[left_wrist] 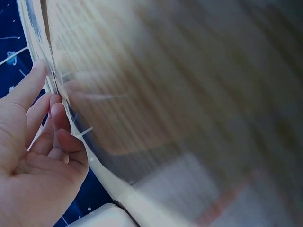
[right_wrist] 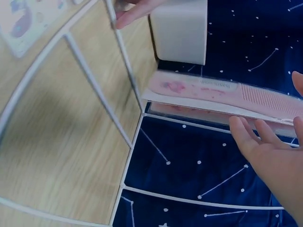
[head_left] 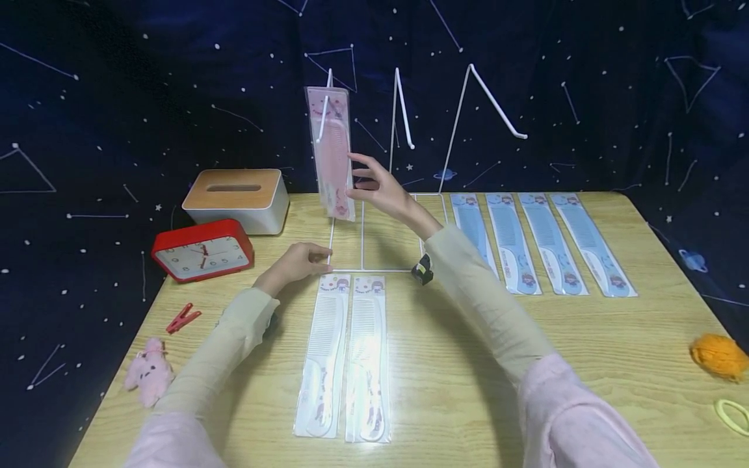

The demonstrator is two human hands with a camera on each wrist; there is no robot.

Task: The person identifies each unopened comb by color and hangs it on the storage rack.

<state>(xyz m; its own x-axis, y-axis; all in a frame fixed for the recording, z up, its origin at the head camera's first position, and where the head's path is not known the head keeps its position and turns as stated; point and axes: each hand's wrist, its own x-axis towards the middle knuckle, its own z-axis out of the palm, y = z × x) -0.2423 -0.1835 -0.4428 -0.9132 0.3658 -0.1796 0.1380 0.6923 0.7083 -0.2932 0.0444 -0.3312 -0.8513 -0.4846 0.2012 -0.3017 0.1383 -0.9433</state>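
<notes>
A white wire rack (head_left: 363,237) stands on the table with three hooks slanting up. From its left hook hang packaged pink combs (head_left: 335,153), at least two, one behind another. My right hand (head_left: 380,188) is beside their right edge, fingers spread and holding nothing; in the right wrist view the pink comb (right_wrist: 199,90) lies just beyond its fingertips. My left hand (head_left: 297,263) pinches the rack's base wire at the front left corner. In the left wrist view this hand (left_wrist: 42,137) appears beside a blurred, see-through sheet covering much of the picture. Two packaged white combs (head_left: 367,357) lie in front.
Several packaged blue combs (head_left: 509,240) lie in a row at the right. A tissue box (head_left: 240,201), red clock (head_left: 203,250), red clip (head_left: 183,318) and pink plush toy (head_left: 150,372) are at left. A small black object (head_left: 422,268) sits at the rack's front right; orange yarn (head_left: 720,357) lies far right.
</notes>
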